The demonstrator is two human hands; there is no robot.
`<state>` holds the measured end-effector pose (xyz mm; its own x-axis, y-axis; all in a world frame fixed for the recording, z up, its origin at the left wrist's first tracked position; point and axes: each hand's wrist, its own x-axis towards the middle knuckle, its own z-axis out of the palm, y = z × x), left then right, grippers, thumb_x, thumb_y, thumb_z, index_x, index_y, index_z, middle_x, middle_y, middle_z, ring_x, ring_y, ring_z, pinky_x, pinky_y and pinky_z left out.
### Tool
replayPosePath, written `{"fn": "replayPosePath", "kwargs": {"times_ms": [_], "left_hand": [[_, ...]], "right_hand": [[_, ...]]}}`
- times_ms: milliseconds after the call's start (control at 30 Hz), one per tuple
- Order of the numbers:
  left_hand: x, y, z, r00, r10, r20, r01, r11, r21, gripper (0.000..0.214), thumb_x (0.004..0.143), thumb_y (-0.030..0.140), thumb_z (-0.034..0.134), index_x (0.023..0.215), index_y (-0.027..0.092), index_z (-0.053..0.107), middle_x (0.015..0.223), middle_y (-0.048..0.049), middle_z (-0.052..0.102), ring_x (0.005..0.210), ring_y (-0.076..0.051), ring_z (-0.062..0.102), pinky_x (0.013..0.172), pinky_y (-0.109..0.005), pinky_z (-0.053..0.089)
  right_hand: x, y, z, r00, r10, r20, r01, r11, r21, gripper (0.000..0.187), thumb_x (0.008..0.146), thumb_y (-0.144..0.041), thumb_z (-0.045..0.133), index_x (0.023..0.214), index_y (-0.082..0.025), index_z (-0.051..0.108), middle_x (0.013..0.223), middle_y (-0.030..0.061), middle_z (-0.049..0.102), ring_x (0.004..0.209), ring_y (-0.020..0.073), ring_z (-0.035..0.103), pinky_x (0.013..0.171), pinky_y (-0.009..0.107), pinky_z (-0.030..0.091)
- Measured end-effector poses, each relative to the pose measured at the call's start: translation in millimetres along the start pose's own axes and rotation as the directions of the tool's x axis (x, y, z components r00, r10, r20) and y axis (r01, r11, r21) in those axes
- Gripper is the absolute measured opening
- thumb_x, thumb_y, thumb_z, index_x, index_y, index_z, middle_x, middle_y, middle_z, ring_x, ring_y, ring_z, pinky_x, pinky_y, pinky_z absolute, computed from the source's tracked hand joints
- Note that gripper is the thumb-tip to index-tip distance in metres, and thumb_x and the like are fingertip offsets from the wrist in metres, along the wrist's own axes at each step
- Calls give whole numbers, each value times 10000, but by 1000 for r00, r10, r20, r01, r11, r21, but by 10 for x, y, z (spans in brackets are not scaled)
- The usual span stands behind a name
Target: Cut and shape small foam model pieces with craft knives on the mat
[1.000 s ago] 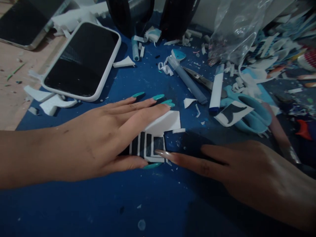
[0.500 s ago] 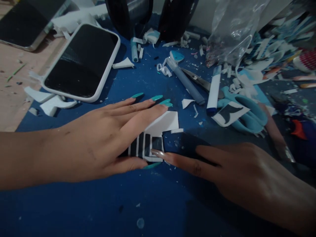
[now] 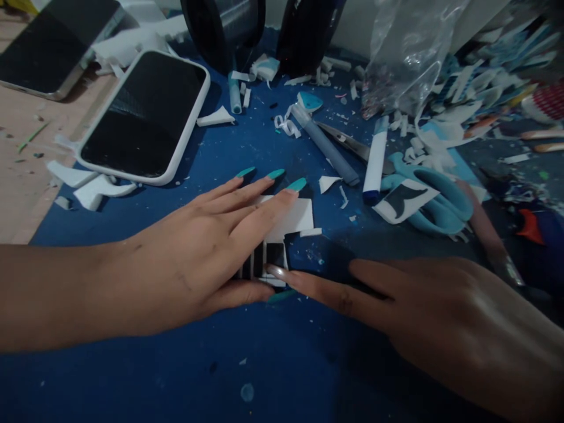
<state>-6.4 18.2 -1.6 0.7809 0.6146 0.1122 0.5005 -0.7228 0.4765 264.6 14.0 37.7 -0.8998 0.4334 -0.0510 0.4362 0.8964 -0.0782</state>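
Note:
My left hand (image 3: 198, 258) lies flat, fingers stretched out, on a white foam piece (image 3: 299, 216) that has black stripes (image 3: 267, 258) on its near part. It presses the piece onto the blue mat (image 3: 176, 364). My right hand (image 3: 440, 323) comes in from the right with its forefinger stretched out, the long nail touching the striped part at its near right corner. The other fingers of that hand are partly hidden in shadow. Neither hand grips anything.
A phone in a white case (image 3: 145, 114) lies at the back left, a second device (image 3: 53, 44) beyond it. Blue-handled scissors (image 3: 423, 194), a grey-blue marker (image 3: 326, 144), a white marker (image 3: 375, 161), a plastic bag (image 3: 409, 53) and several foam scraps lie behind the hands.
My left hand has slid slightly further over the striped part, covering more stripes. The right forefinger has crept left along the piece's near edge.

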Motion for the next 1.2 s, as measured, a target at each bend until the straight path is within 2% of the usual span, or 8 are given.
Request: {"fn": "replayPosePath", "kwargs": {"times_ms": [133, 233, 333, 433, 633, 833, 1033, 1200], "left_hand": [[-3, -4, 15, 1000, 5, -27, -5, 1000, 1, 762, 973, 491, 446, 1547, 137, 92, 1470, -139, 478, 1463, -339, 198, 1192, -559, 247], [-14, -5, 29, 997, 33, -63, -31, 999, 41, 716, 991, 458, 423, 1542, 127, 107, 1512, -150, 414, 1465, -316, 205, 1191, -549, 249], [-22, -6, 33, 995, 61, -77, -53, 994, 95, 702, 999, 460, 397, 1520, 57, 155, 1514, -194, 389, 1466, -298, 212, 1193, -516, 252], [-19, -3, 31, 993, 78, -91, -65, 987, 144, 713, 991, 480, 401, 1493, 10, 213, 1518, -244, 345, 1452, -331, 247, 1176, -533, 277], [3, 6, 40, 995, 52, -91, -44, 996, 82, 699, 979, 431, 471, 1519, 101, 174, 1517, -194, 384, 1445, -346, 272, 1177, -590, 249], [13, -10, 40, 995, 41, -91, -37, 998, 44, 708, 977, 476, 459, 1533, 168, 147, 1537, -154, 366, 1440, -354, 287, 1168, -599, 278], [11, 3, 43, 996, 41, -81, -36, 997, 64, 698, 989, 497, 410, 1531, 140, 152, 1523, -165, 389, 1443, -338, 289, 1169, -590, 280], [56, -82, 39, 994, 79, -80, -78, 997, 19, 730, 987, 466, 440, 1548, 195, 60, 1542, -113, 371, 1459, -294, 264, 1202, -542, 242]], "right_hand": [[-67, -22, -8, 999, 48, 11, -48, 998, -34, 693, 852, 9, 263, 1450, -328, 358, 604, -72, 490, 421, 136, 512, 397, 299, 279], [-102, -8, 7, 998, 52, 17, -52, 998, -39, 705, 861, 1, 266, 1466, -355, 323, 605, -79, 500, 425, 133, 517, 406, 299, 288], [-107, 13, 14, 999, 46, 23, -45, 998, -39, 729, 846, 21, 257, 1471, -350, 313, 607, -79, 504, 427, 128, 522, 411, 298, 295], [-105, 22, 3, 999, 25, 19, -24, 999, -43, 743, 818, 36, 251, 1460, -329, 333, 595, -78, 489, 422, 125, 520, 413, 298, 302], [-116, 29, -7, 1000, 9, 29, -7, 998, -65, 792, 791, 65, 233, 1478, -323, 308, 605, -77, 503, 425, 105, 532, 410, 284, 310], [-107, 43, -17, 999, 18, 37, -15, 998, -65, 779, 815, 56, 220, 1473, -353, 307, 592, -93, 505, 415, 95, 530, 410, 279, 316], [-94, 68, -6, 999, 14, 47, -10, 997, -79, 806, 811, 73, 219, 1490, -357, 278, 599, -91, 517, 425, 97, 540, 409, 279, 311], [-122, 74, 16, 998, 12, 68, -8, 998, -68, 809, 815, 54, 224, 1505, -367, 245, 623, -85, 535, 442, 100, 550, 412, 272, 326]]}}
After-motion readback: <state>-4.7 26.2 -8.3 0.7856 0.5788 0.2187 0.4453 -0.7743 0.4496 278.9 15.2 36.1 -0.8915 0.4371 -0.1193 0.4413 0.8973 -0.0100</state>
